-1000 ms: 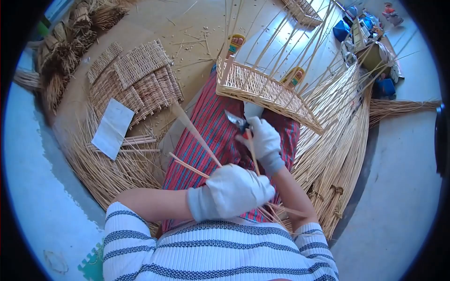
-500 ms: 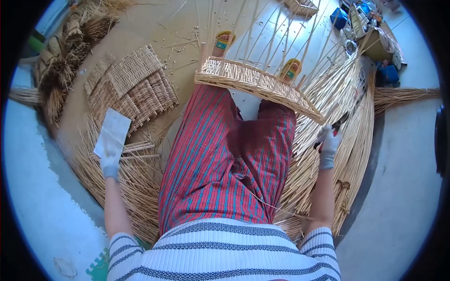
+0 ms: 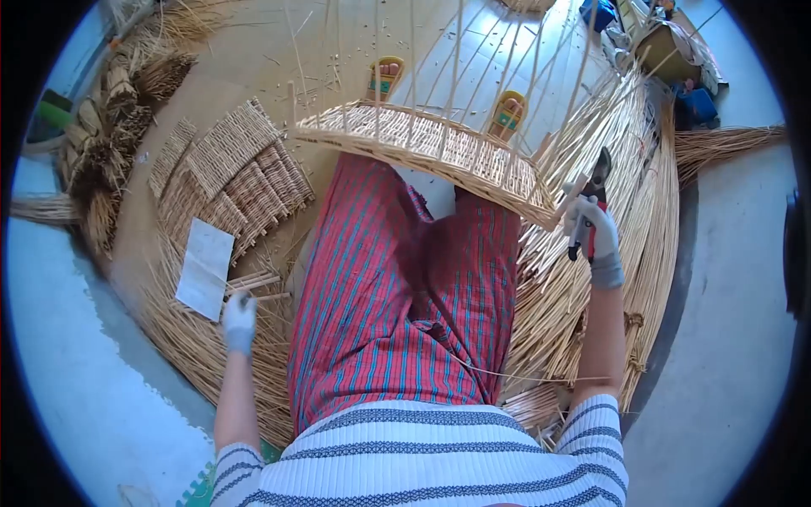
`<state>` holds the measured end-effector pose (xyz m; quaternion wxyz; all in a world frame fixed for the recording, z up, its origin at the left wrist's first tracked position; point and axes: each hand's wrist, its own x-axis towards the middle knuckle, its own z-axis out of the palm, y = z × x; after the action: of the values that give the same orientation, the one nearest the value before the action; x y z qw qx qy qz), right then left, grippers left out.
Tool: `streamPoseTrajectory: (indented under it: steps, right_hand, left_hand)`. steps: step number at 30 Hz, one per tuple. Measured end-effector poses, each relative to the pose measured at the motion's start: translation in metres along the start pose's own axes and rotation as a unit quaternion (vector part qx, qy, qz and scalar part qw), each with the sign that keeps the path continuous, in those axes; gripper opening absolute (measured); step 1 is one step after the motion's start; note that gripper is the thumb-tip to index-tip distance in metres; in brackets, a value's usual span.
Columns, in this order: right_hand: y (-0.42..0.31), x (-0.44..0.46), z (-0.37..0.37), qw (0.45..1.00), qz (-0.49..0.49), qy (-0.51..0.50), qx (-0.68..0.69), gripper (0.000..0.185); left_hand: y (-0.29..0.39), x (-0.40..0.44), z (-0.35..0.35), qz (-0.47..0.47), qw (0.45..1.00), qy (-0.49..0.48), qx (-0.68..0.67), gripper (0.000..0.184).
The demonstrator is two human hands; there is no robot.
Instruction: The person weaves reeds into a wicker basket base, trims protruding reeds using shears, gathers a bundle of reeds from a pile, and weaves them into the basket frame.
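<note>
Head view: right hand (image 3: pixel 596 230) grips pruning shears (image 3: pixel 602 169); keep blades clear of the woven basket (image 3: pixel 405 131) at the knees. Left hand (image 3: pixel 239 314) is at short rods (image 3: pixel 253 286), grip indeterminate; pinch rods at mid-length.

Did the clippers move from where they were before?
Yes, the clippers moved right, from over the red trousers to over the big straw pile.

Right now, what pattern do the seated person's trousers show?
The trousers are red with dark and blue stripes, seen best in the head view.
</note>
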<state>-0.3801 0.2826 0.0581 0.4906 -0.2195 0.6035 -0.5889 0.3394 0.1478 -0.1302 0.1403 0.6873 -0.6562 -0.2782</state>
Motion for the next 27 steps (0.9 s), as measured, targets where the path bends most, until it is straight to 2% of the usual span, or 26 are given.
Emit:
streamPoseTrajectory:
  steps: [1, 2, 3, 4, 5, 7, 9, 10, 11, 12, 14, 15, 17, 18, 19, 21, 22, 24, 26, 27]
  right_hand:
    - [-0.01, -0.013, 0.021, 1.0, -0.01, -0.007, 0.004, 0.057]
    - [-0.019, -0.028, 0.043, 0.999, -0.034, -0.031, -0.005, 0.057]
    - [-0.024, -0.04, 0.062, 0.998, -0.043, -0.046, -0.013, 0.057]
    - [-0.021, -0.047, 0.073, 0.997, -0.046, -0.068, 0.0, 0.056]
    - [-0.019, -0.06, 0.088, 0.996, -0.064, -0.066, -0.017, 0.052]
    - [-0.014, -0.073, 0.121, 0.993, -0.065, -0.092, -0.042, 0.034]
    - [-0.006, -0.082, 0.14, 0.981, -0.041, -0.161, -0.1, 0.022]
    - [0.002, -0.087, 0.141, 0.976, -0.046, -0.17, -0.128, 0.023]
    - [0.004, -0.092, 0.142, 0.97, -0.071, -0.169, -0.159, 0.028]
    - [0.006, -0.098, 0.142, 0.963, -0.095, -0.166, -0.188, 0.033]
    - [0.022, -0.116, 0.133, 0.991, -0.113, -0.072, -0.026, 0.045]
    - [0.037, -0.112, 0.114, 0.986, -0.164, -0.03, 0.008, 0.05]
    - [0.044, -0.114, 0.089, 0.969, -0.237, 0.045, 0.051, 0.048]
    - [0.044, -0.115, 0.081, 0.958, -0.258, 0.103, 0.069, 0.049]
    - [0.043, -0.117, 0.076, 0.951, -0.252, 0.151, 0.095, 0.05]
    - [0.046, -0.118, 0.06, 0.951, -0.239, 0.143, 0.137, 0.041]
    - [0.052, -0.118, 0.05, 0.96, -0.204, 0.146, 0.128, 0.031]
    - [0.06, -0.128, 0.05, 0.969, -0.098, 0.182, 0.136, 0.025]
    - [0.068, -0.133, 0.055, 0.974, -0.098, 0.147, 0.142, 0.024]
    - [0.069, -0.137, 0.063, 0.974, -0.104, 0.126, 0.16, 0.023]
  left_hand:
    - [0.05, 0.02, 0.017, 0.076, 0.991, 0.002, -0.111, 0.033]
    - [0.148, 0.015, 0.007, 0.031, 0.964, -0.085, -0.248, 0.033]
    - [0.236, -0.002, -0.006, 0.02, 0.939, -0.153, -0.307, 0.031]
    - [0.296, -0.016, -0.015, 0.08, 0.932, -0.21, -0.286, 0.03]
    - [0.329, -0.027, 0.0, 0.224, 0.884, -0.223, -0.346, 0.032]
    - [0.389, -0.059, 0.003, 0.306, 0.818, -0.332, -0.357, 0.047]
    - [0.405, -0.071, 0.038, 0.286, 0.803, -0.374, -0.364, 0.054]
    - [0.413, -0.078, 0.055, 0.274, 0.796, -0.395, -0.367, 0.057]
    - [0.411, -0.08, 0.07, 0.224, 0.781, -0.425, -0.399, 0.054]
    - [0.406, -0.08, 0.072, 0.166, 0.735, -0.476, -0.453, 0.049]
    - [0.391, -0.08, 0.056, 0.147, 0.747, -0.496, -0.417, 0.043]
    - [0.383, -0.08, 0.041, 0.134, 0.764, -0.502, -0.384, 0.028]
    - [0.354, -0.079, 0.029, 0.169, 0.761, -0.493, -0.386, 0.026]
    - [0.339, -0.08, 0.027, 0.153, 0.76, -0.473, -0.419, 0.025]
    - [0.329, -0.077, 0.015, 0.155, 0.768, -0.477, -0.398, 0.027]
    - [0.314, -0.073, -0.007, 0.144, 0.785, -0.486, -0.355, 0.029]
    - [0.307, -0.073, -0.014, 0.128, 0.795, -0.468, -0.365, 0.029]
    - [0.294, -0.074, -0.014, 0.076, 0.811, -0.41, -0.41, 0.031]
    - [0.287, -0.072, -0.004, 0.091, 0.822, -0.319, -0.463, 0.034]
    - [0.292, -0.069, -0.009, 0.096, 0.835, -0.316, -0.441, 0.035]
